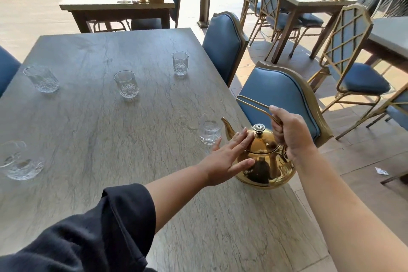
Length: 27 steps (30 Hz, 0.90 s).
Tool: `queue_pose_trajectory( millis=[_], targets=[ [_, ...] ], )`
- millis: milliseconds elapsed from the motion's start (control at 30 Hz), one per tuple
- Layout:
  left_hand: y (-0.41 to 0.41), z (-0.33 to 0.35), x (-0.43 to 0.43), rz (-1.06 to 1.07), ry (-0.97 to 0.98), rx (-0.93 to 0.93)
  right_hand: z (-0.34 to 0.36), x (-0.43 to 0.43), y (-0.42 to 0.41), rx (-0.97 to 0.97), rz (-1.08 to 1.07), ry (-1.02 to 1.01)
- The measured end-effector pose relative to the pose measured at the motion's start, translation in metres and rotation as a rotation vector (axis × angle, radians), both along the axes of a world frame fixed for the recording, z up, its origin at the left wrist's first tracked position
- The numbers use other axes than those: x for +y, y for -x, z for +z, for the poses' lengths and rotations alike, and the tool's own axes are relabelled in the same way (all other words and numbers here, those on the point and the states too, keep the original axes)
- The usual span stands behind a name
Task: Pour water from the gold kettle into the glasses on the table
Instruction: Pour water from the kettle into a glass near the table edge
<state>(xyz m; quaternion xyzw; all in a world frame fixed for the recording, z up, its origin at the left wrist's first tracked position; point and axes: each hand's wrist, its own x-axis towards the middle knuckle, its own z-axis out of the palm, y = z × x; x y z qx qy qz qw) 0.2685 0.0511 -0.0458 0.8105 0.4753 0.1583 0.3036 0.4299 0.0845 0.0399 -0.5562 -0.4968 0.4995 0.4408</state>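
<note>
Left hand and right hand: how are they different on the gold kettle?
The left hand lies flat, fingers straight, on the gold kettle; the right hand curls round its handle. The left arm wears a dark sleeve; the right arm is bare. Both touch the kettle.

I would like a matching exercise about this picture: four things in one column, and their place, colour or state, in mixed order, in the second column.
Column one
1. right hand
2. left hand
3. kettle
4. glass by the kettle

Column two
A. stands on the table, in front of the spout
B. gold, with a silver knob
C. grips the handle
D. lies flat against the kettle, fingers straight

Pairs: 1-C, 2-D, 3-B, 4-A
</note>
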Motion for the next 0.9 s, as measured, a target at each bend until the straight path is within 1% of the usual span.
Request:
queue_pose_trajectory(
  millis=[267,467,600,800,900],
  targets=[
    [0.0,0.014,-0.021,-0.037,-0.038,-0.004,-0.014,-0.037,-0.018,0.205,-0.088,-0.063],
    [-0.022,0.014,-0.047,-0.126,-0.129,-0.086,-0.01,-0.08,-0.039,0.248,-0.212,-0.099],
    [-0.054,0.009,-0.063,-0.169,-0.175,-0.144,-0.007,-0.108,-0.068,0.242,-0.267,-0.115],
    [-0.122,0.01,-0.078,-0.27,-0.126,-0.094,-0.007,-0.139,-0.133,0.255,-0.339,-0.117],
    [-0.164,0.01,-0.078,-0.289,-0.11,-0.103,-0.008,-0.144,-0.175,0.247,-0.36,-0.111]
  ],
)
